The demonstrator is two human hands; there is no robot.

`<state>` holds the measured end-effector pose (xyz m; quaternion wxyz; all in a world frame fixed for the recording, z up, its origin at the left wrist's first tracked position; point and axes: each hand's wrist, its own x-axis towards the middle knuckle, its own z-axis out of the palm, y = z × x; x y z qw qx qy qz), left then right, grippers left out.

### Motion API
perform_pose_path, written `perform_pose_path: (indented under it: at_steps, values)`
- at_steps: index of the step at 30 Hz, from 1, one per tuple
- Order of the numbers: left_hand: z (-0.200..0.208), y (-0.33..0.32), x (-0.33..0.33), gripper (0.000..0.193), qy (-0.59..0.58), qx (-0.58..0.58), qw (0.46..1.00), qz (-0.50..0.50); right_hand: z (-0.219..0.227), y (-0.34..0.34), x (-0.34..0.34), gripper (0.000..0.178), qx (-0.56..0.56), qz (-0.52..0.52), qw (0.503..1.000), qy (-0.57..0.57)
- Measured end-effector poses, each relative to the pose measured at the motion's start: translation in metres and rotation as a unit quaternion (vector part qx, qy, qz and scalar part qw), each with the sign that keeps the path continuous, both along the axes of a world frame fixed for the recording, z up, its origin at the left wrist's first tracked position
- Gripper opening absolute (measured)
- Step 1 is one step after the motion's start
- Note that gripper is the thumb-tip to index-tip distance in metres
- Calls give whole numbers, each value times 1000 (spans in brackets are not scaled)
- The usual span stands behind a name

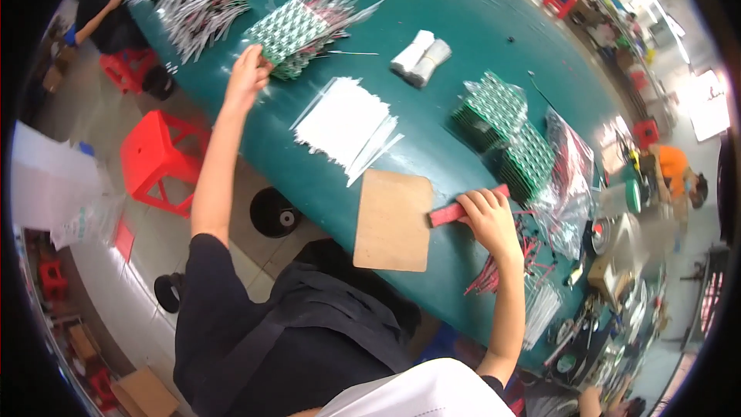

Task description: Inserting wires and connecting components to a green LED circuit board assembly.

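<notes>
My left hand (248, 76) reaches to the far left of the table, its fingers closed on the near corner of a green circuit board panel (287, 29). That panel lies on a pile of similar ones, with thin grey and red wires fanning out behind. My right hand (489, 222) is wrapped round a flat red bar (446, 215), held just right of a brown rectangular board (394, 220). Between the hands lies a spread stack of thin white strips (345, 122). Part of the bar is hidden under my right fingers.
Stacks of green circuit panels (494, 108) stand at the right, beside a clear bag of red wires (567, 177). Two white bundles (421, 58) lie mid-table. A wire heap (202, 4) sits far left. A red stool (158, 156) stands left; another person (108, 8) works beyond.
</notes>
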<state>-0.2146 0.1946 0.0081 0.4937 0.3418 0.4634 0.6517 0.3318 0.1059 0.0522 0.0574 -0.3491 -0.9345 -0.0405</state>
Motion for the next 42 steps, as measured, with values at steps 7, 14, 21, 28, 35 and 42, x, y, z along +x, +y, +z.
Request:
perform_pose_path:
  at_steps: [7,14,21,28,35,42]
  values:
    - [-5,-58,-13,23,217,3,976,27,-16,36,-25,25,103,-76,992,6]
    - [0,-174,14,24,-452,49,878,-151,18,93,-62,40,174,-188,954,157]
    - [-38,-206,56,15,95,-101,973,185,23,128,-33,27,171,-188,966,51]
    - [-58,-191,54,13,280,-64,900,327,33,157,-1,19,230,-210,947,81]
    - [-60,-179,50,14,469,-117,810,333,45,166,18,20,210,-278,913,210]
    - [-72,-173,48,14,555,-30,769,316,64,161,45,36,263,-368,790,414]
